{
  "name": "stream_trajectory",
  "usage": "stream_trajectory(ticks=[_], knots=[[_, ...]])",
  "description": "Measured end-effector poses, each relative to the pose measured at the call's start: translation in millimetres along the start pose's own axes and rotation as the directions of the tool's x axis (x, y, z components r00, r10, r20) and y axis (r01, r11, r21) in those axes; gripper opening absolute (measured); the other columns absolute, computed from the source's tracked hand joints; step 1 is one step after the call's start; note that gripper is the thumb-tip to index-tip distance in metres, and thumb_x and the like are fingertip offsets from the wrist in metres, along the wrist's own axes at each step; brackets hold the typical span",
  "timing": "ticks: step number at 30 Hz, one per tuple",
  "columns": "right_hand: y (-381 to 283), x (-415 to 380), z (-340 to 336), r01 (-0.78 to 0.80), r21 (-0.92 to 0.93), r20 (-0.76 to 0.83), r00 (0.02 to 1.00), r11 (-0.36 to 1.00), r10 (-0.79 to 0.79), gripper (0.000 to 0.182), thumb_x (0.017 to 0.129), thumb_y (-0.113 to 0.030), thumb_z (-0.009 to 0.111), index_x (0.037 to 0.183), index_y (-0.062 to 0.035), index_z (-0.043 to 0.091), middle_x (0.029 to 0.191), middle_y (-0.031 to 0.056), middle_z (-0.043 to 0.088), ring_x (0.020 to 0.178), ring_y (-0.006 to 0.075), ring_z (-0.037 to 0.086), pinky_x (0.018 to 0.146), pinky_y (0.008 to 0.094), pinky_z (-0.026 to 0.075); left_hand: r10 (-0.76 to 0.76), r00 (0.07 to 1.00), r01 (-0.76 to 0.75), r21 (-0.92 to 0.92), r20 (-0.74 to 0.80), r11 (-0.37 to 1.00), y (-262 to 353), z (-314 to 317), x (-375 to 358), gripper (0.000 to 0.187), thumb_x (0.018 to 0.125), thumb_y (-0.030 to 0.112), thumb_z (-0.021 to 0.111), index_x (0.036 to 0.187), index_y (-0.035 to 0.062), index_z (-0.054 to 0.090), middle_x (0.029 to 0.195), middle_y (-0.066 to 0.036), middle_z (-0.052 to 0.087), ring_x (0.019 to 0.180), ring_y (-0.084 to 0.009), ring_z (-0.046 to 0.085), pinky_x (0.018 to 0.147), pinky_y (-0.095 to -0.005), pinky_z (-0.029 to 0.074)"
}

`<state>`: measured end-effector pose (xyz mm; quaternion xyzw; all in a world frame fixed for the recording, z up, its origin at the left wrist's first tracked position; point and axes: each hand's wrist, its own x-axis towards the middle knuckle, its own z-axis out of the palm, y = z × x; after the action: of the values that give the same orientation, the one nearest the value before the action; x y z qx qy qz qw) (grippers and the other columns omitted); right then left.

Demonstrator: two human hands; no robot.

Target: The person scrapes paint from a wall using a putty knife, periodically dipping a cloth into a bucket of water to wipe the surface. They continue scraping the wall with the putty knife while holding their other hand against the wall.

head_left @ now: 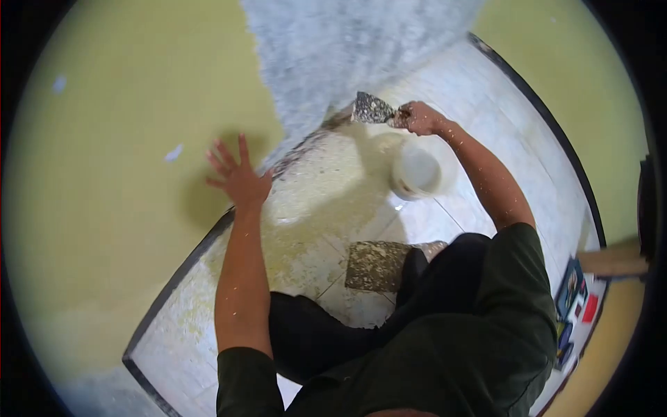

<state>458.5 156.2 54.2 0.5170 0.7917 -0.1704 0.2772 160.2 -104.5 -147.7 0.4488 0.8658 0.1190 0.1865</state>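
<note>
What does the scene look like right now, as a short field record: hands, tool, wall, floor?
left hand: left hand spread flat on the yellow-green wall
right hand: right hand grips a spattered metal putty knife
wall: grey-white plaster patch beside the blade
floor: white round plastic bucket on pale spattered floor tiles

plaster-caked putty knife (373, 109), blade against wall

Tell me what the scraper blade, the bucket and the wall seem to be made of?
The scraper blade in the right hand looks like flat metal, though speckled residue hides its finish. The bucket seems smooth white plastic, slightly glossy at the rim. The wall looks like matt yellow paint; its grey patch is rough, perhaps plaster.
</note>
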Motion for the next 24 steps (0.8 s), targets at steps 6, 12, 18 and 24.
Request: stream_trajectory(ticks=[6, 12, 18, 24], knots=[[25.3, 67.7, 51.4, -0.217, 0.323, 0.118, 0.975, 0.921, 0.188, 0.028, 0.079, -0.026, 0.074, 0.086, 0.0012, 0.071, 0.068, 0.0119, 0.066, 0.059, 0.0215, 0.064, 0.052, 0.0381, 0.052, 0.181, 0.983, -0.158, 0.537, 0.010, 0.829, -62.1, -121.5, 181.5, 0.113, 0.077, 0.055, 0.079, 0.161, 0.0370, 0.006, 0.168, -0.014, -0.016, 0.153, -0.0444, -0.012, 0.110, -0.0756, 0.024], [71.2, 69.4, 93.2, -0.135, 0.163, 0.194, 0.976, 0.977, 0.103, 0.024, 0.082, -0.019, 0.074, 0.086, 0.0046, 0.073, 0.071, 0.0117, 0.068, 0.058, 0.0211, 0.066, 0.052, 0.0353, 0.054, 0.118, 0.993, -0.119, 0.408, 0.028, 0.905, 9.2, -72.4, 132.4, 0.110, 0.079, 0.050, 0.079, 0.161, 0.0353, 0.008, 0.165, -0.022, -0.020, 0.153, -0.0448, -0.011, 0.112, -0.0704, 0.028], [60.4, 155.1, 146.0, -0.081, 0.050, 0.312, 0.948, 0.995, 0.061, 0.023, 0.079, -0.019, 0.076, 0.090, 0.0004, 0.076, 0.079, 0.0148, 0.072, 0.062, 0.0228, 0.070, 0.055, 0.0351, 0.058, 0.180, 0.980, -0.140, 0.357, -0.082, 0.924, 4.3, -71.0, 134.7, 0.102, 0.080, 0.041, 0.081, 0.160, 0.0314, 0.019, 0.165, -0.023, -0.005, 0.152, -0.0451, 0.005, 0.111, -0.0670, 0.033], [52.9, 183.4, 219.7, -0.076, -0.280, -0.012, 0.997, 0.957, 0.075, 0.028, 0.078, -0.022, 0.074, 0.103, -0.0110, 0.078, 0.109, 0.0123, 0.075, 0.106, 0.0277, 0.071, 0.089, 0.0405, 0.057, 0.331, 0.928, -0.355, 0.136, 0.173, 0.925, -22.8, -62.3, 157.9, 0.091, 0.084, 0.039, 0.076, 0.158, 0.0270, 0.025, 0.157, -0.018, 0.037, 0.145, -0.0341, 0.036, 0.112, -0.0491, 0.040]])
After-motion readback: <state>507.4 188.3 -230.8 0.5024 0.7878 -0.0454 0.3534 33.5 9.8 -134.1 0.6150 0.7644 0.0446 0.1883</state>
